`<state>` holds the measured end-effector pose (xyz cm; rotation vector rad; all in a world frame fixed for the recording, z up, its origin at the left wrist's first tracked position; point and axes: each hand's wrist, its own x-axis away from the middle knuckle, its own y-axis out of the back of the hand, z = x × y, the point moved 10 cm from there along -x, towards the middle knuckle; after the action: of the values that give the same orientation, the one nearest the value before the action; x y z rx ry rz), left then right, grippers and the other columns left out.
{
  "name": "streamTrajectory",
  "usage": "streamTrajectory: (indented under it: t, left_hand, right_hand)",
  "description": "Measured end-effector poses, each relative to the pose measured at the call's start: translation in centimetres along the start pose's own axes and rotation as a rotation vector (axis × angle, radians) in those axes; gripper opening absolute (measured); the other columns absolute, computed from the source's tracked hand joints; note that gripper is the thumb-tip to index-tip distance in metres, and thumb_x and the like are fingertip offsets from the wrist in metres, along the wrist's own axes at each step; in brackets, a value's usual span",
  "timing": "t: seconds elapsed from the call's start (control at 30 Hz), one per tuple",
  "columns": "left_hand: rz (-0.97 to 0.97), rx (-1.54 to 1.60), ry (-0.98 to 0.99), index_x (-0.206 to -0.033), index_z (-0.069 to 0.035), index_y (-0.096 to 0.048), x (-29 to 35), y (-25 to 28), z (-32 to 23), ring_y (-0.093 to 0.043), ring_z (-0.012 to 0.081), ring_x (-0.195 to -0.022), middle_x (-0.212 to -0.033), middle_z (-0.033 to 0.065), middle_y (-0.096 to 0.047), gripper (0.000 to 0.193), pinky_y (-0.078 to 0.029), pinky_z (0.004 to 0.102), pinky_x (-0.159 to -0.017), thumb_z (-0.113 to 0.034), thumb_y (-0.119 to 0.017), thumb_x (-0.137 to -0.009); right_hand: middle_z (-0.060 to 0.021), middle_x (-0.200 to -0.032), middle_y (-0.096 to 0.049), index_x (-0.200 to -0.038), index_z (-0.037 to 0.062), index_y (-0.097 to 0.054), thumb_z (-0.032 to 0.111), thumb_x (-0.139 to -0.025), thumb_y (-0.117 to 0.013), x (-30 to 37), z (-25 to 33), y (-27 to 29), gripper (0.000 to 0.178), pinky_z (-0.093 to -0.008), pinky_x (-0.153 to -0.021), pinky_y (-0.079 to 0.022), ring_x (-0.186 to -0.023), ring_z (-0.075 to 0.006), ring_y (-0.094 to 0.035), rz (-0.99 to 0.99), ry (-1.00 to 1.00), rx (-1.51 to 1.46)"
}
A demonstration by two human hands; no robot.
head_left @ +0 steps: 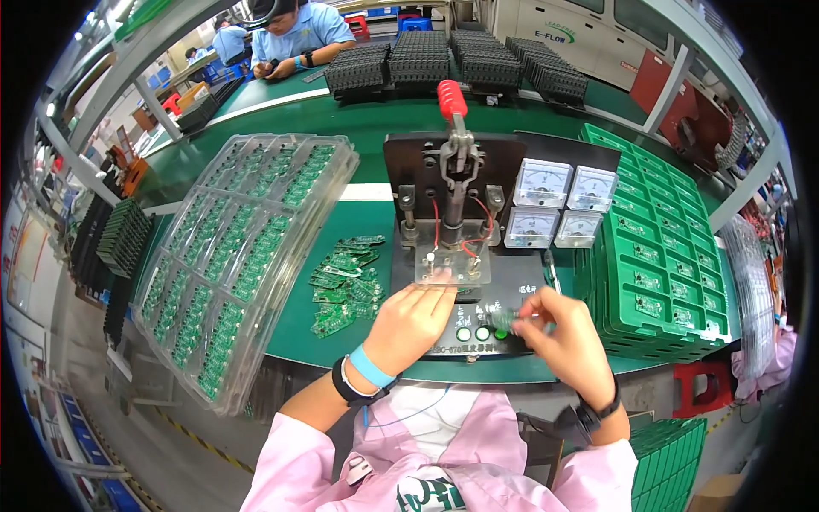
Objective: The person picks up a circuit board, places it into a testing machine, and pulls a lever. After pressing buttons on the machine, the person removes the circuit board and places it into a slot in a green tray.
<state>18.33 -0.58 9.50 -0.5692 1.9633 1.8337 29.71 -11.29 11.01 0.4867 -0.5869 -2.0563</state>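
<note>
My left hand reaches to the front of a toggle-clamp test fixture, its fingers together and their tips at the clear plate. Whatever those fingertips hold, if anything, is hidden. My right hand pinches a small green circuit board, blurred, above the round buttons on the fixture's black base. A red-handled lever stands upright on the clamp. Left of the fixture lies a loose pile of circuit boards.
A clear compartment tray of circuit boards stands at left. Stacked green trays with boards are at right, beside several panel meters. Behind, black racks line another green bench, where a co-worker in blue sits.
</note>
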Motion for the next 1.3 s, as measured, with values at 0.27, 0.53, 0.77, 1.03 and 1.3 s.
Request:
streamTrajectory:
  t: [0.27, 0.53, 0.77, 1.03, 1.3]
  left_hand:
    - [0.132, 0.189, 0.058, -0.124, 0.006, -0.055, -0.9, -1.5, -1.6, -0.051, 0.0352, -0.128, -0.126, 0.0215, -0.059, 0.056, -0.038, 0.0471, -0.107, -0.031, -0.069, -0.085]
    - [0.330, 0.052, 0.151, -0.128, 0.004, -0.053, 0.1, -0.3, -3.3, -0.042, 0.0358, -0.135, -0.139, 0.0235, -0.048, 0.069, -0.034, 0.0508, -0.108, -0.041, -0.073, -0.080]
    - [-0.384, 0.093, -0.052, -0.131, -0.004, -0.056, -6.5, 10.7, -3.1, -0.046, 0.0357, -0.132, -0.150, 0.0207, -0.037, 0.062, -0.038, 0.0520, -0.105, -0.022, -0.076, -0.075]
    - [-0.389, 0.124, -0.386, -0.142, -0.005, -0.042, -7.6, 10.1, -0.7, -0.045, 0.0391, -0.130, -0.140, 0.0147, -0.046, 0.078, -0.032, 0.0568, -0.111, -0.008, -0.079, -0.073]
    - [-0.247, 0.315, 0.134, -0.134, -0.008, -0.049, 4.9, 2.1, 1.6, -0.042, 0.0406, -0.134, -0.145, 0.0180, -0.043, 0.080, -0.036, 0.0551, -0.108, -0.016, -0.089, -0.065]
  right_hand:
    - [-0.0054, -0.077, -0.062, -0.089, -0.0020, -0.061, -0.002, -0.081, -0.071, 7.8, -1.4, 7.6, 0.013, -0.0222, -0.051, -0.048, -0.064, -0.0099, -0.062, -0.092, -0.261, -0.088]
    - [-0.0017, -0.084, -0.062, -0.107, -0.0004, -0.060, 0.005, -0.089, -0.065, 8.2, -7.7, 28.7, 0.019, -0.0222, -0.057, -0.048, -0.067, -0.0076, -0.058, -0.609, -0.020, -0.082]
    - [-0.0041, -0.088, -0.066, -0.108, -0.0001, -0.065, 0.010, -0.090, -0.066, 9.9, -26.5, 43.8, 0.021, -0.0239, -0.064, -0.053, -0.075, -0.0109, -0.063, -0.894, -0.379, 0.082]
    - [-0.0099, -0.089, -0.067, -0.115, 0.0014, -0.064, 0.015, -0.089, -0.064, 8.0, -20.4, 40.0, 0.030, -0.0301, -0.068, -0.053, -0.075, -0.0166, -0.065, -0.935, -0.253, 0.598]
    - [-0.0135, -0.116, -0.065, -0.110, 0.0042, -0.065, 0.002, -0.078, -0.068, 5.6, 0.3, 14.3, 0.033, -0.0398, -0.087, -0.050, -0.105, -0.0306, -0.063, -0.517, 0.368, 0.745]
